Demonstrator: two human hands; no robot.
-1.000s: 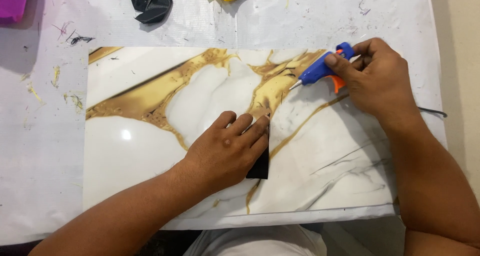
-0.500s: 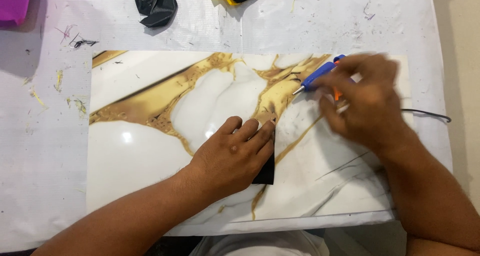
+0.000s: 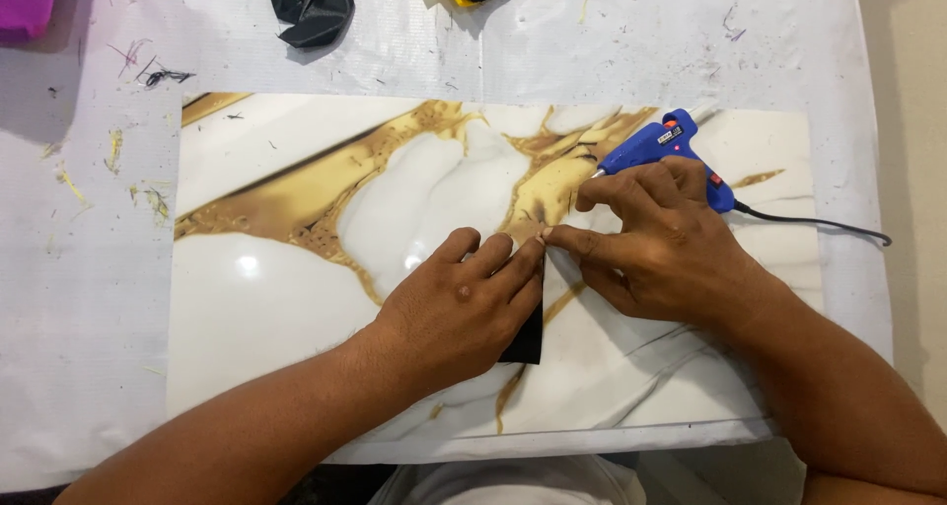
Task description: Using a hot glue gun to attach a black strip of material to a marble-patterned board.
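Black strip at frame centre lies pinned flat under my left hand; right hand pinches its top edge. Looks like the pressing-down step; blue glue gun rests upper right on marble-print sheet. Next needs firm, even pressure.

Glossy, smooth marble-patterned slab in white and gold, catching a bright glare spot. Matt black strip, thin like paper or card. Blue plastic glue gun at 1 o'clock. Crumpled black cloth at 11 o'clock. Wrinkled white sheeting over worktop, matt, scuffed.
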